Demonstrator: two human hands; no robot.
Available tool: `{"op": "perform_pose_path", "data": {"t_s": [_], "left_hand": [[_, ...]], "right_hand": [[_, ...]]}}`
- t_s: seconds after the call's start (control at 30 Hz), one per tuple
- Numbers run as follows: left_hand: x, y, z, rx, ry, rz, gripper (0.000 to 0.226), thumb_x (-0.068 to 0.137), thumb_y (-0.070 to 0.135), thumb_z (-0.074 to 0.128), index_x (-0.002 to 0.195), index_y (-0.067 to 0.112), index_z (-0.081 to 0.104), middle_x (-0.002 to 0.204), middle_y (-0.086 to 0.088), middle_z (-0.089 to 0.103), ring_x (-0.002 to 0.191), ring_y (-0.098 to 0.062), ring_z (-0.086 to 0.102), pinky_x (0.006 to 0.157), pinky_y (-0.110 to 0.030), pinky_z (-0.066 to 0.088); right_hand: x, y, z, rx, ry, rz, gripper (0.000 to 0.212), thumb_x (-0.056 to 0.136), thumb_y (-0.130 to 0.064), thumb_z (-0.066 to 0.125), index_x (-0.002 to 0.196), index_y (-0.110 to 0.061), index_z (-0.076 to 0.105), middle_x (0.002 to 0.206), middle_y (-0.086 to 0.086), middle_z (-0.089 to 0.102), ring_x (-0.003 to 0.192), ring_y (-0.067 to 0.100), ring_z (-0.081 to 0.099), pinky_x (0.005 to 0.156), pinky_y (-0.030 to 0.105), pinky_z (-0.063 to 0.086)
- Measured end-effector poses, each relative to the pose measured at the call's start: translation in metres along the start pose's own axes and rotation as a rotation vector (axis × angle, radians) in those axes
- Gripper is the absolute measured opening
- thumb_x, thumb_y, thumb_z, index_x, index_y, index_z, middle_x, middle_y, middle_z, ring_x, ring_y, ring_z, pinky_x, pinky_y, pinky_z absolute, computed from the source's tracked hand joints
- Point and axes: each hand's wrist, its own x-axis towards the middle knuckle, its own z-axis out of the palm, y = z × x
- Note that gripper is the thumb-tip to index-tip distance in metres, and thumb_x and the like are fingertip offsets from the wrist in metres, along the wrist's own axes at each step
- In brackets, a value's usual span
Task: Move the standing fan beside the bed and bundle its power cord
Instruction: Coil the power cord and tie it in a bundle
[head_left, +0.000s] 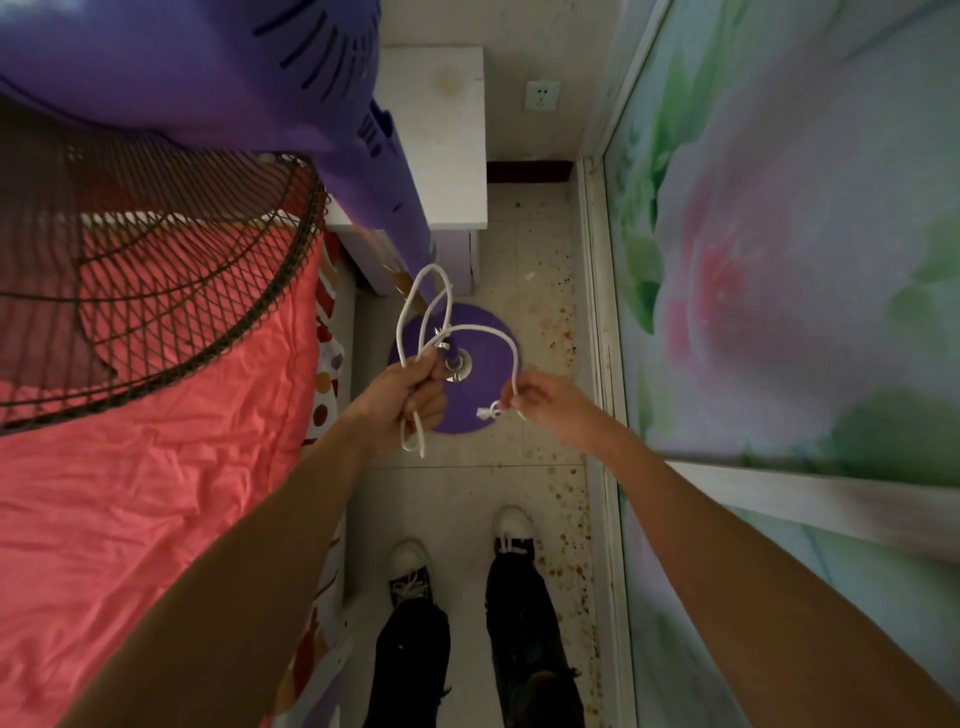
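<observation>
Head view: cord (483, 332) looped between hands.

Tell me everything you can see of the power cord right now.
The power cord is thin, white and looks like flexible plastic. Several loose loops are gathered in the left hand, rising above the fist and hanging below it. One strand arcs right to the right hand, which pinches it near the white plug. The cord hangs in the air above the fan's purple base, partly bundled and not tied. It is not plugged in.
</observation>
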Motion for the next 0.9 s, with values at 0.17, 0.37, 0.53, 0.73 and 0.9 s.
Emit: {"op": "perform_pose_path", "data": {"t_s": [0.17, 0.37, 0.53, 0.73, 0.9], "left_hand": [[0.0, -0.006, 0.003, -0.033, 0.115, -0.021, 0.038, 0.101, 0.037, 0.044, 0.073, 0.017, 0.06, 0.046, 0.004, 0.043, 0.05, -0.013, 0.043, 0.061, -0.029, 0.042], [-0.001, -0.008, 0.033, 0.422, 0.389, -0.085, 0.036, 0.103, 0.03, 0.047, 0.077, 0.014, 0.065, 0.085, -0.009, 0.066, 0.064, -0.013, 0.055, 0.058, -0.027, 0.046], [-0.002, 0.004, 0.039, 0.122, 0.247, -0.104, 0.032, 0.105, 0.029, 0.04, 0.092, 0.013, 0.065, 0.127, -0.011, 0.067, 0.114, -0.015, 0.065, 0.084, -0.029, 0.045], [0.001, 0.01, 0.045, 0.054, 0.172, -0.122, 0.035, 0.103, 0.033, 0.04, 0.082, 0.014, 0.059, 0.112, -0.012, 0.071, 0.102, -0.02, 0.071, 0.082, -0.035, 0.047], [0.006, 0.007, 0.04, -0.014, 0.167, -0.076, 0.031, 0.102, 0.032, 0.043, 0.096, 0.01, 0.063, 0.105, -0.016, 0.063, 0.096, -0.027, 0.066, 0.098, -0.052, 0.045]], "right_hand": [[-0.01, 0.019, 0.017, 0.01, 0.132, 0.063, 0.026, 0.104, -0.017, 0.044, 0.116, -0.013, 0.066, 0.107, 0.003, 0.073, 0.1, 0.018, 0.066, 0.09, 0.035, 0.049], [-0.016, -0.003, 0.023, 0.479, 0.206, 0.058, 0.022, 0.099, -0.013, 0.058, 0.108, 0.006, 0.062, 0.081, 0.012, 0.072, 0.058, 0.023, 0.06, 0.07, 0.043, 0.056], [-0.022, -0.012, 0.024, 0.588, 0.019, 0.217, 0.019, 0.095, -0.022, 0.063, 0.095, -0.003, 0.066, 0.078, 0.005, 0.074, 0.061, 0.012, 0.069, 0.043, 0.018, 0.046], [-0.028, -0.013, 0.033, 0.543, -0.132, 0.264, 0.029, 0.098, -0.032, 0.058, 0.092, -0.004, 0.064, 0.079, 0.01, 0.074, 0.069, 0.018, 0.073, 0.04, 0.016, 0.035], [-0.025, -0.003, 0.026, 0.008, -0.166, 0.06, 0.018, 0.093, -0.037, 0.062, 0.094, -0.021, 0.071, 0.095, -0.002, 0.076, 0.093, 0.016, 0.068, 0.088, 0.034, 0.048]]}}
